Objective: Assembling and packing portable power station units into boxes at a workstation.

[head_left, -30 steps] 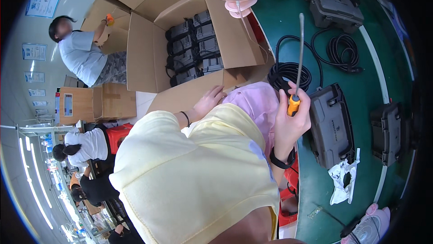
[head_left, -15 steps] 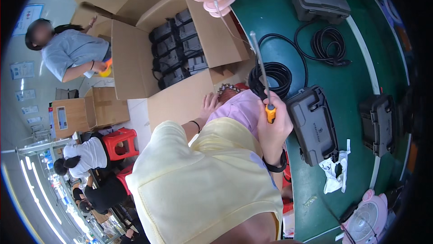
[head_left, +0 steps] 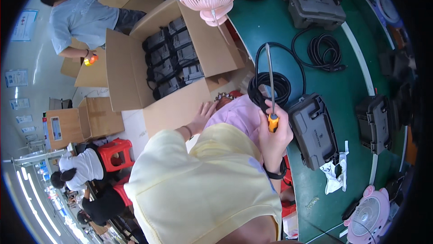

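Note:
In my right hand [head_left: 276,133] is a screwdriver [head_left: 270,75] with a long metal shaft and a yellow-and-black handle. The fingers are closed round the handle, and the shaft points away from me. Beyond that hand lies a coiled black cable [head_left: 282,84]; to its right is a closed dark grey hard case [head_left: 315,131] on the green table [head_left: 306,190]. My left hand [head_left: 202,117] rests by the purple cloth [head_left: 232,114] over my lap, fingers stretched out and holding nothing. A large open carton [head_left: 126,70] stands beyond it, with several dark grey cases inside.
A pink fan [head_left: 208,0] stands at the table's far left edge, another fan [head_left: 367,214] at the near right. More cases [head_left: 315,7] and coiled cables [head_left: 324,50] lie farther off. A co-worker [head_left: 85,16] holding an orange-yellow object [head_left: 90,59] stands behind the carton. Red stools [head_left: 116,154] are left.
My view has shifted slightly. The screwdriver stands a little more upright in my right hand. The co-worker has moved closer to the cartons, one arm stretched out. My left hand stays by the purple cloth.

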{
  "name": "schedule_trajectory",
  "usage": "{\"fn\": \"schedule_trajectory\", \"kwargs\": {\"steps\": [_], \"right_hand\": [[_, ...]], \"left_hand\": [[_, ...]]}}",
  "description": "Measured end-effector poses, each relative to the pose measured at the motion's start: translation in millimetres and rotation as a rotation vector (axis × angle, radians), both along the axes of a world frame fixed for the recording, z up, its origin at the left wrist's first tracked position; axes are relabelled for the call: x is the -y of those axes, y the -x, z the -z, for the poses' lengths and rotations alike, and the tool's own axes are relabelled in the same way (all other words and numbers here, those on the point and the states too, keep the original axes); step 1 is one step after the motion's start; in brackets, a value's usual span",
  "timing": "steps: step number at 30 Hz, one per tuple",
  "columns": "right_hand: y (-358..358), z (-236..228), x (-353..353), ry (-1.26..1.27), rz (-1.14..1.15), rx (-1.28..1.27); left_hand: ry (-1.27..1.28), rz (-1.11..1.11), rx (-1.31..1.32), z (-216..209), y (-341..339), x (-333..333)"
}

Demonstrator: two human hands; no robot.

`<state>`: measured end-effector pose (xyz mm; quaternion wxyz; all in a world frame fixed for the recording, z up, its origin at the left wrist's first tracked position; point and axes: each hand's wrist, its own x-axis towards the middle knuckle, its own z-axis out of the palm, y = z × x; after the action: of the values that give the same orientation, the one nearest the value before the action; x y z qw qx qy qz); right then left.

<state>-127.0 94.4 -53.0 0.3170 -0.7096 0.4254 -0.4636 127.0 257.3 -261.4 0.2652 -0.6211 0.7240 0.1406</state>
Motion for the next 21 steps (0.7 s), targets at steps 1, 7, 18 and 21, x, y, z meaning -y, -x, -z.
{"fn": "schedule_trajectory", "kwargs": {"steps": [1, 7, 18, 21], "right_hand": [[-1, -2, -1, -0.013, -0.004, -0.002], [-10, -12, 4, -0.053, -0.009, -0.042], [-36, -17, 15, -0.066, 0.296, -0.063], [-46, -14, 18, -0.095, 0.38, 0.004]], "left_hand": [[-0.009, -0.007, -0.091, -14, -7, 4], [0.15, -0.272, -0.827, -139, -104, 52], [-0.611, -0.45, -0.933, -187, -196, 150], [-0.565, -0.491, -1.119, -187, -239, 186]]}}
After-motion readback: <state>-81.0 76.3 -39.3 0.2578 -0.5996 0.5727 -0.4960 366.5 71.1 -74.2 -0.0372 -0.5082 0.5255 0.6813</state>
